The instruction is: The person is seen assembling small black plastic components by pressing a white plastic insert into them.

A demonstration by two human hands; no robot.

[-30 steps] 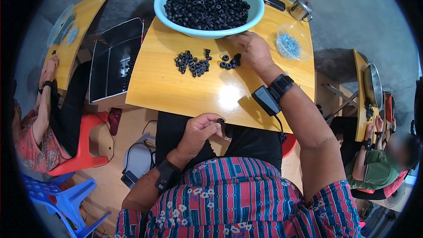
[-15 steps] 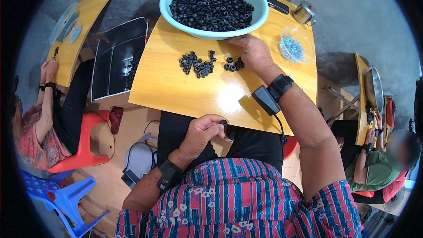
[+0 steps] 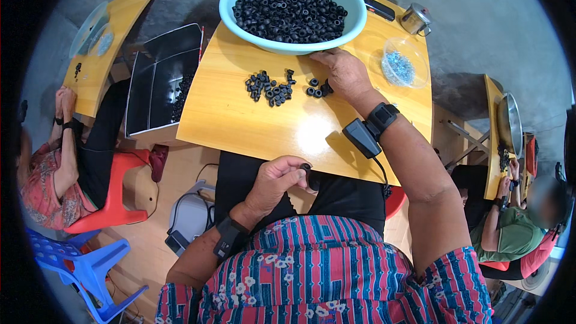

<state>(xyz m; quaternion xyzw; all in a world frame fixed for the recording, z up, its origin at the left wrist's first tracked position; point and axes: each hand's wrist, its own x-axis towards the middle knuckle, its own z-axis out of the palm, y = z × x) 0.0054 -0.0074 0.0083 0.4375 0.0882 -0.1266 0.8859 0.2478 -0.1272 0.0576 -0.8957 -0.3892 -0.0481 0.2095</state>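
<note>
the left hand (image 3: pixel 270 186) pinches a small black piece (image 3: pixel 306 167) between thumb and finger by the near edge of the yellow table (image 3: pixel 240 129), likely to steady it close to the body. the right hand (image 3: pixel 347 75) is at the near side of the light blue basin (image 3: pixel 355 18), beside some black rings (image 3: pixel 311 91); its fingertips are hidden, so i cannot tell whether they grip anything. the full basin and loose black cluster (image 3: pixel 277 92) probably sit there for easy reach.
</note>
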